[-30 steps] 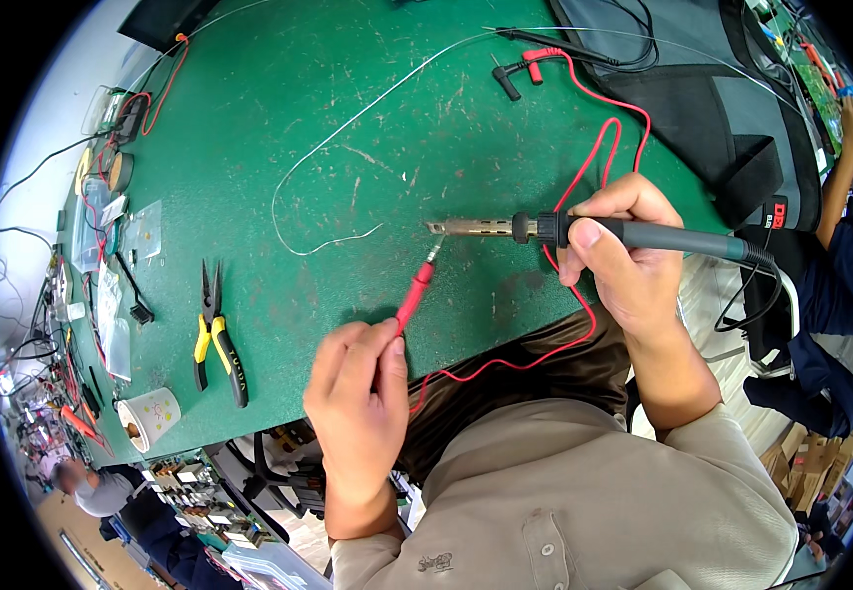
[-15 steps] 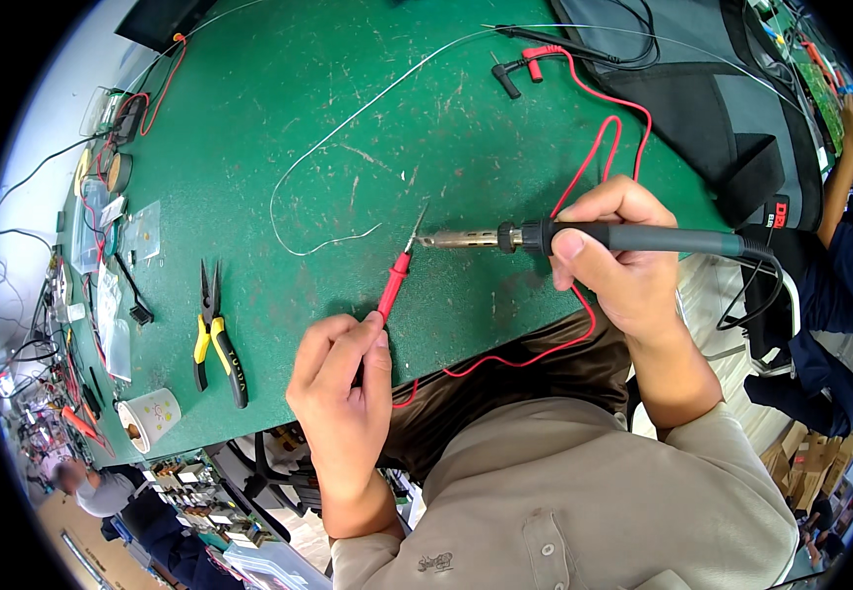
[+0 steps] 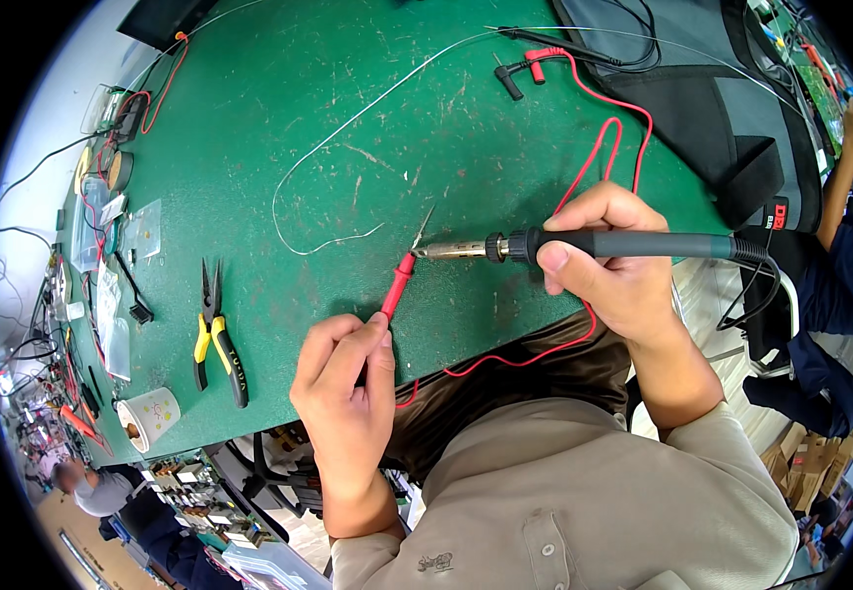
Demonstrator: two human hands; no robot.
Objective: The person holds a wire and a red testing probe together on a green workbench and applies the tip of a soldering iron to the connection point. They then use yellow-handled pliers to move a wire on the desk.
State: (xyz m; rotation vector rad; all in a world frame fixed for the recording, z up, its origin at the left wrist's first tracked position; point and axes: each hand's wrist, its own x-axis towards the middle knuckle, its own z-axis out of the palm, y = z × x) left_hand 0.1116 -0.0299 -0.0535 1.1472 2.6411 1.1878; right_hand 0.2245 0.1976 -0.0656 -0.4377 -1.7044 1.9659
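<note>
Pinched in my left hand is a red test probe, its thin metal needle tilted up and away from me. My right hand grips a soldering iron by its dark handle. The iron's metal end points left and meets the probe's needle close to the red collar; whether it truly touches is hard to tell. A red lead trails from the probe and loops behind my right hand to red and black angled plugs. Beyond the probe, a strand of solder wire curves over the green table.
Yellow-and-black long-nose pliers lie left of my left hand. A paper cup rests at the table's near left edge. At the far right sit a grey-black bag and a black probe. Another person's arm shows at the right.
The soldering iron has shifted slightly left and down, bringing its end nearer the red collar of the probe. My left hand and the probe have moved a little to the right.
</note>
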